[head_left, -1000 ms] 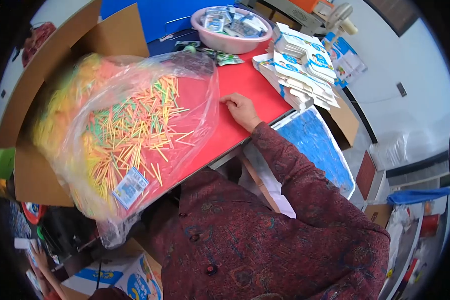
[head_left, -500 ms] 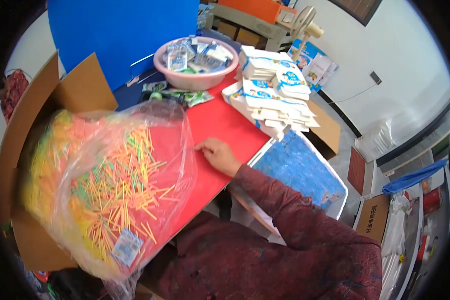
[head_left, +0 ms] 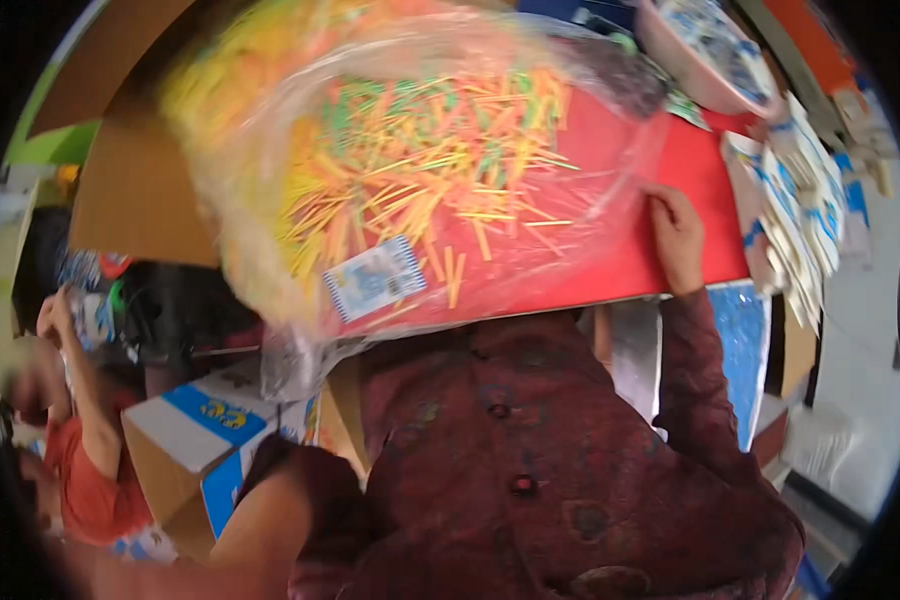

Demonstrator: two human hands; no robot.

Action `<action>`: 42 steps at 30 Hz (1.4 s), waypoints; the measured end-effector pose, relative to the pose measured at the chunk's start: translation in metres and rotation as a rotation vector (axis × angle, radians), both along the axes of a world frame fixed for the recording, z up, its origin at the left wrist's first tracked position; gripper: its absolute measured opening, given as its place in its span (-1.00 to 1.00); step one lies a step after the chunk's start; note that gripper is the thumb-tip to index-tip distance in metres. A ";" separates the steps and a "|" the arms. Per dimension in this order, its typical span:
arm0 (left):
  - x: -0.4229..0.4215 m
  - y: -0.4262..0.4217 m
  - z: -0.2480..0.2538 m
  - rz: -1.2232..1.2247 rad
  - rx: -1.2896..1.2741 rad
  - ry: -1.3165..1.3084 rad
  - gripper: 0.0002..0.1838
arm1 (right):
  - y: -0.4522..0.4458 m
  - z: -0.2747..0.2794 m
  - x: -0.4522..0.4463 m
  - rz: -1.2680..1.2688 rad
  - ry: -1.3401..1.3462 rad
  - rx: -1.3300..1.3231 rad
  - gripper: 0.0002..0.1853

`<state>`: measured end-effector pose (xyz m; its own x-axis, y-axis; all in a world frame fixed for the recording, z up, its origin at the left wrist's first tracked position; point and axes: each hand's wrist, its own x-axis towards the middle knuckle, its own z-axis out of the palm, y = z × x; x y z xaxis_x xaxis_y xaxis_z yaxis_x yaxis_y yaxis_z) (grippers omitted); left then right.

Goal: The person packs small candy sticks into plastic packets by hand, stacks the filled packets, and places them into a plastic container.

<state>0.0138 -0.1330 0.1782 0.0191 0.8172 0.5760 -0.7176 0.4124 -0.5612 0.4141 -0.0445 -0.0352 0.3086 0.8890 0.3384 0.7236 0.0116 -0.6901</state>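
My right hand (head_left: 678, 235) rests on the red tabletop (head_left: 610, 265) beside the clear plastic bag (head_left: 635, 185). Its fingers are loosely bent and apart, the fingertips by the bag's edge, and I see nothing held. Many thin yellow, orange and green sticks (head_left: 420, 170) lie inside the bag. Among them, near the front edge, is a blue-and-white printed packet (head_left: 375, 278). My left hand (head_left: 105, 572) is low at the left, smeared by motion and partly cut off by the frame's dark border, so its fingers do not show. Below my left forearm's level, nothing is distinguishable.
A brown carton (head_left: 140, 190) stands at the table's left end. Below it sits an open blue-and-white box (head_left: 195, 430). A person in an orange-red shirt (head_left: 95, 485) works at the left. A pink basin (head_left: 670, 50) of packets and stacked white boxes (head_left: 800, 190) are at the right.
My view has swung left and down, bringing in the co-worker and the open box. My left forearm now shows, reaching to the lower left. The right hand stays by the bag's edge.
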 end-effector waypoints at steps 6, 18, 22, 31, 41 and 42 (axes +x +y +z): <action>0.085 0.098 -0.012 0.306 0.061 0.463 -0.75 | -0.001 -0.003 0.007 0.006 0.001 -0.047 -0.82; 0.096 0.122 -0.005 0.275 0.526 0.872 -0.68 | -0.002 -0.025 0.034 0.041 0.013 -0.126 -0.77; 0.096 0.131 -0.014 0.361 0.596 0.907 -0.68 | 0.002 -0.011 0.019 0.054 0.038 -0.110 -0.76; 0.113 0.120 -0.028 0.545 0.738 1.002 -0.67 | -0.001 -0.023 0.033 0.032 0.027 -0.117 -0.76; 0.113 0.117 -0.032 0.739 0.907 1.105 -0.65 | 0.001 -0.021 0.031 0.075 0.076 -0.116 -0.76; 0.112 0.117 -0.031 0.764 0.926 1.120 -0.65 | 0.002 -0.021 0.031 0.074 0.054 -0.107 -0.76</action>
<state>0.1260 -0.0155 0.1467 0.5165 0.2374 0.8227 -0.7548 -0.3274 0.5684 0.4454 -0.0429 -0.0559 0.2563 0.9399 0.2255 0.6855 -0.0123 -0.7279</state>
